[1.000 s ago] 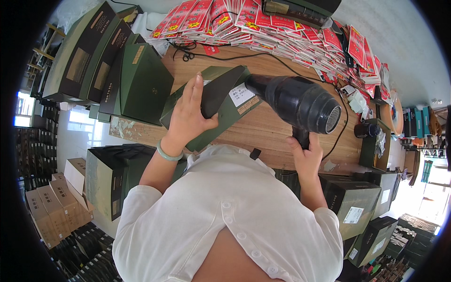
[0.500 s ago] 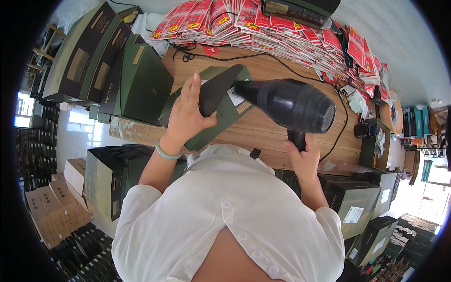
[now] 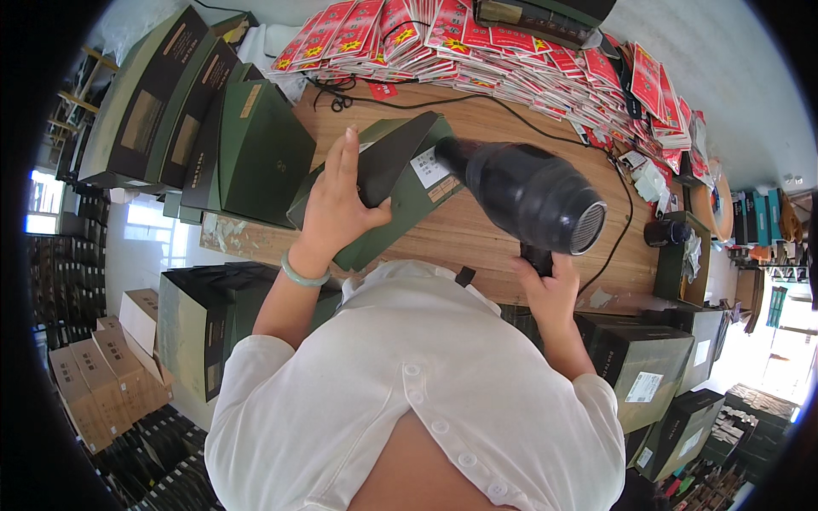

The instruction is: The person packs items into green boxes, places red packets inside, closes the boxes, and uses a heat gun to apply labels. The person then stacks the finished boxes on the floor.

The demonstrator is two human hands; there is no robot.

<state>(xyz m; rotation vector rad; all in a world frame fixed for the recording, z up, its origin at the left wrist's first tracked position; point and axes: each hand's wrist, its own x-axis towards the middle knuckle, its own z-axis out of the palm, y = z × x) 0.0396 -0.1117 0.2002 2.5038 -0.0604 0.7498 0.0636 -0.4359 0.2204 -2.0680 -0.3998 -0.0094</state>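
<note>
A black hair dryer (image 3: 532,196) is gripped by its handle in my right hand (image 3: 551,294). Its nozzle points left, close to a white label (image 3: 429,169) on a dark green shoebox (image 3: 396,223). That box sits tilted over the table, a black-brown panel along its side. My left hand (image 3: 332,204) holds the box's left end, fingers stretched upward along it and thumb out on the dark side. Part of the box is hidden behind this hand. A pale green bangle (image 3: 304,277) circles my left wrist.
The wooden table (image 3: 503,271) carries stacked green boxes (image 3: 264,157) at left and piled red-and-white printed packets (image 3: 511,64) along the back. A black cord (image 3: 629,223) runs round the right side. More boxes (image 3: 639,358) stand below right; brown cartons (image 3: 106,375) are at lower left.
The hair dryer has tilted, its rear end swinging lower while the nozzle has shifted slightly right along the label. My left hand and the box have barely moved.
</note>
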